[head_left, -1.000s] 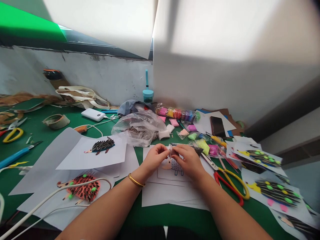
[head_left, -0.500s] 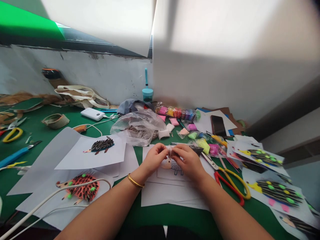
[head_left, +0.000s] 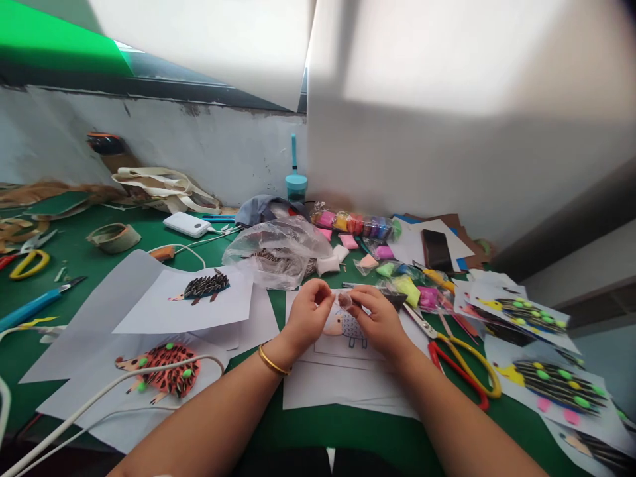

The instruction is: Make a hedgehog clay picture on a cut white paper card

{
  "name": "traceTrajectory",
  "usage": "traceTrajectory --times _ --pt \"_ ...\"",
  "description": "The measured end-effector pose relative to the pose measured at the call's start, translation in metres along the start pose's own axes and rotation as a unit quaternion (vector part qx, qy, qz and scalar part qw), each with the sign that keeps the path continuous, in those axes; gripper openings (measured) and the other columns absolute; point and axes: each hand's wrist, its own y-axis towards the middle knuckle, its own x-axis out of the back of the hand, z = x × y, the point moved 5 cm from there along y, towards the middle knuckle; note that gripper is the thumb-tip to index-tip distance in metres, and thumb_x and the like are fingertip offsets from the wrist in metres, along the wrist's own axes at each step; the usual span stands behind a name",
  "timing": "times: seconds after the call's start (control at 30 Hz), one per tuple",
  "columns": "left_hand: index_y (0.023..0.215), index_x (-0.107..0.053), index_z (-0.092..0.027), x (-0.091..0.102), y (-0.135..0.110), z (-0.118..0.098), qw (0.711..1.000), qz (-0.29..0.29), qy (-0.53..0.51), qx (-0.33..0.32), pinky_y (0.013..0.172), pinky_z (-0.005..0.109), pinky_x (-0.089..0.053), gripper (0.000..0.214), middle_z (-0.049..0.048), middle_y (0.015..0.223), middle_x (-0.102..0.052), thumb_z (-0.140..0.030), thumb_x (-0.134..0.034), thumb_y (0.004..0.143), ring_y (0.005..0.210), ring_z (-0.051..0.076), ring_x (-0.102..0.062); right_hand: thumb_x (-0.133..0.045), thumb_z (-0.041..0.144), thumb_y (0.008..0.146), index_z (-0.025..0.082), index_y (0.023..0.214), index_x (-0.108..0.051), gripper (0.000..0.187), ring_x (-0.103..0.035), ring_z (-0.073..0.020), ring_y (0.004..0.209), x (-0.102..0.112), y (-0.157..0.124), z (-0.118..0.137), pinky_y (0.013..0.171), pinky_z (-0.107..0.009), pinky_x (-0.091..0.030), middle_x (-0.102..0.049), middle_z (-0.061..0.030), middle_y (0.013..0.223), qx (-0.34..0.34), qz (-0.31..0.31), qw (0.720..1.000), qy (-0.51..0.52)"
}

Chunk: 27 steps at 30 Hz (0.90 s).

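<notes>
My left hand (head_left: 307,315) and my right hand (head_left: 376,319) meet over a white sheet (head_left: 328,371) with a hedgehog drawing (head_left: 348,326) on it. Both hands pinch a small clear wrapper (head_left: 344,301) between their fingertips; what is inside it is too small to make out. A gold bangle (head_left: 272,362) sits on my left wrist. Packets of coloured clay (head_left: 403,289) lie just beyond my right hand.
Red and yellow scissors (head_left: 462,364) lie to the right, with finished hedgehog pictures (head_left: 549,384) past them. A crumpled plastic bag (head_left: 278,252), a power bank (head_left: 186,225), a phone (head_left: 436,249) and a tape roll (head_left: 113,237) sit further back. Two hedgehog sheets (head_left: 163,374) and white cables (head_left: 74,414) lie left.
My hands have drawn slightly apart and lifted, with the small wrapper now showing between the fingertips. The view has shifted a little.
</notes>
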Motion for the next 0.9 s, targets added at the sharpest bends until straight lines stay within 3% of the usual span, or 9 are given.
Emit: traceTrajectory --times 0.1,0.2,0.33,0.67,0.9 --pt "0.086 -0.068 -0.021 0.0023 -0.0003 -0.0088 0.998 0.011 0.016 -0.051 0.075 0.028 -0.046 0.010 0.0026 0.086 -0.058 -0.028 -0.061 0.087 0.080 0.015 -0.055 -0.058 0.026 0.092 0.026 0.105 -0.070 0.018 -0.062 -0.0230 0.099 -0.0003 0.0004 -0.0002 0.090 -0.040 -0.051 -0.065 -0.0070 0.103 0.002 0.005 1.000 -0.008" --pt "0.096 -0.075 -0.024 0.0020 0.0006 -0.0088 0.998 0.035 0.028 -0.032 0.079 0.030 -0.048 0.016 0.0032 0.089 -0.059 -0.033 -0.066 0.086 0.083 0.016 -0.058 -0.057 0.025 0.093 0.025 0.102 -0.070 0.016 -0.062 -0.0224 0.097 -0.0005 0.0002 0.0022 0.089 -0.039 -0.051 -0.065 -0.0065 0.101 0.015 0.013 1.000 -0.019" --pt "0.093 -0.078 -0.025 0.0015 0.0022 -0.0046 0.998 0.048 0.042 -0.011 0.081 0.030 -0.048 0.015 0.0022 0.088 -0.060 -0.032 -0.072 0.082 0.084 0.016 -0.060 -0.056 0.021 0.093 0.024 0.096 -0.069 0.014 -0.061 -0.0218 0.094 -0.0013 -0.0004 0.0064 0.087 -0.037 -0.051 -0.065 -0.0061 0.097 0.030 0.019 0.999 -0.040" --pt "0.077 -0.072 -0.021 0.0004 0.0018 -0.0121 0.992 0.042 0.100 -0.063 0.077 0.032 -0.046 0.014 0.0028 0.079 -0.060 -0.025 -0.063 0.087 0.082 0.018 -0.057 -0.055 0.022 0.093 0.024 0.098 -0.069 0.015 -0.060 -0.0220 0.090 -0.0052 -0.0002 0.0065 0.083 -0.037 -0.052 -0.064 -0.0067 0.095 0.038 0.032 0.998 -0.050" --pt "0.083 -0.063 -0.019 -0.0004 -0.0016 -0.0119 0.983 0.016 0.157 -0.098 0.083 0.035 -0.044 0.014 0.0055 0.088 -0.058 -0.021 -0.053 0.092 0.091 0.021 -0.055 -0.054 0.021 0.093 0.023 0.099 -0.067 0.014 -0.060 -0.0216 0.093 -0.0051 0.0007 0.0061 0.086 -0.037 -0.051 -0.064 -0.0068 0.098 0.036 0.038 0.998 -0.043"
